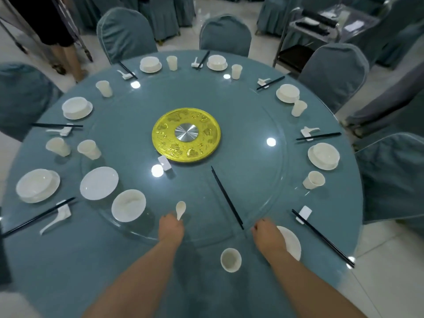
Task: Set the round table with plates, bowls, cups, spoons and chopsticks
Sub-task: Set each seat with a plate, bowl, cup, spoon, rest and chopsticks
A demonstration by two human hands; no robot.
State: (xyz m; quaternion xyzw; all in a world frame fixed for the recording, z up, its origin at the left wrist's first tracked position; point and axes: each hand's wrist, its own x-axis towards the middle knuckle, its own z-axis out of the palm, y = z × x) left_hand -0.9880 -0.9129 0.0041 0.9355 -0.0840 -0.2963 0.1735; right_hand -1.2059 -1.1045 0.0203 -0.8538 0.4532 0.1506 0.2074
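My left hand (172, 227) pinches the handle of a white spoon (180, 208) above the near edge of the glass turntable (263, 210). My right hand (267, 232) hovers over the left rim of a white plate (292, 245) in front of me, its fingers hidden from view. A pair of black chopsticks (227, 198) lies loose on the glass between my hands. A white cup (230, 260) stands near the table's front edge. Further chopsticks (321, 237) lean on a white rest (304, 214) to the right.
On the turntable's left sit a bowl (128, 205), a plate (99, 183), a cup (89, 149) and a spare rest (164, 162). A gold disc (185, 134) marks the centre. Several laid settings ring the table; covered chairs surround it. A person stands far left.
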